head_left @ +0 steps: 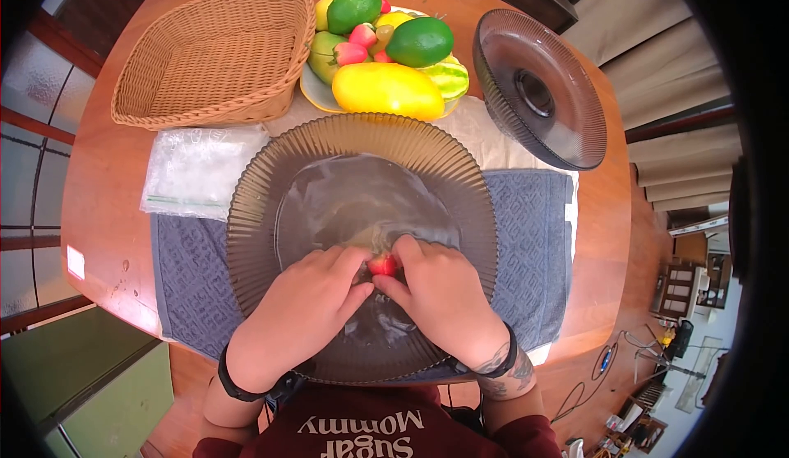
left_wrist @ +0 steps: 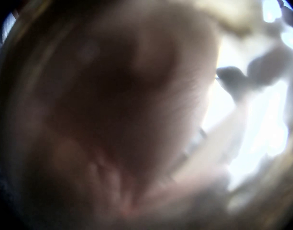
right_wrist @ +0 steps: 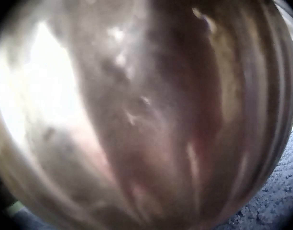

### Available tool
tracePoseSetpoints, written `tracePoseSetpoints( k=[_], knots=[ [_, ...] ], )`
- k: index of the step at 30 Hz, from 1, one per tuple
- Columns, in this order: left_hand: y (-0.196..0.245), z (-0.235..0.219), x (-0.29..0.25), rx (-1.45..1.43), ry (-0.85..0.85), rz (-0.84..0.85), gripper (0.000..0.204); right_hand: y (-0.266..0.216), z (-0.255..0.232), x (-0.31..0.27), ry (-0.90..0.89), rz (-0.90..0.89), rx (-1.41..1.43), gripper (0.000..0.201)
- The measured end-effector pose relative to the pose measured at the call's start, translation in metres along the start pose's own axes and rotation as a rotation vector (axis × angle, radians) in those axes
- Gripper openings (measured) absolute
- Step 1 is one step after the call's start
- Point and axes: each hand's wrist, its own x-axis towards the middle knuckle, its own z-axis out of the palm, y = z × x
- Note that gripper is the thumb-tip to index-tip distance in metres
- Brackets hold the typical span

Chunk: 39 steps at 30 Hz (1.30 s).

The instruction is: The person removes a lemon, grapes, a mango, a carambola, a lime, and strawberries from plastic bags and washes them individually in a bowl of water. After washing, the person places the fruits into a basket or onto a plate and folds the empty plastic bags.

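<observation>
A wide ribbed glass bowl with water in it stands in front of me. Over its middle, a small red fruit sits between the fingertips of both hands. My left hand pinches it from one side, thumb and fingers bent toward it. From the other side my right hand pinches it the same way. Fingers cover much of the fruit, so its exact kind is hidden. Both wrist views are blurred: the left hand fills one, and the bowl's ribbed wall fills most of the other.
A wicker basket stands at the back left. Beside it, a plate carries mangoes, a yellow melon and small red fruits. A second glass bowl is at the back right. Clear plastic bags and a blue towel lie nearby.
</observation>
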Motion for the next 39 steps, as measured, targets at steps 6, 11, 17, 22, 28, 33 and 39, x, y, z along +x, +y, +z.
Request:
tracePoseSetpoints(
  k=[6,11,17,22,28,33,39],
  knots=[
    [-0.002,0.001,0.000,-0.030,0.016,0.068,0.029,0.000,-0.001,0.000,-0.035,-0.007,0.050,0.028],
    [0.003,0.000,0.001,-0.069,0.040,-0.033,0.022,-0.002,-0.004,0.003,-0.005,0.019,0.190,0.029],
    [0.003,-0.002,0.004,-0.071,0.195,-0.045,0.016,-0.005,-0.007,0.005,-0.026,0.070,0.258,0.029],
    [0.004,-0.003,0.004,-0.087,0.209,-0.074,0.012,-0.005,-0.005,0.005,0.022,0.037,0.285,0.027],
    [0.006,-0.007,0.004,-0.146,0.194,-0.133,0.010,-0.006,-0.007,0.005,-0.002,0.032,0.296,0.025],
    [0.007,-0.007,0.004,-0.204,0.215,-0.144,0.013,-0.006,-0.008,0.005,-0.020,0.067,0.329,0.026],
    [0.008,-0.008,0.005,-0.212,0.219,-0.138,0.013,-0.005,-0.008,0.006,0.027,0.032,0.370,0.026]
  ],
)
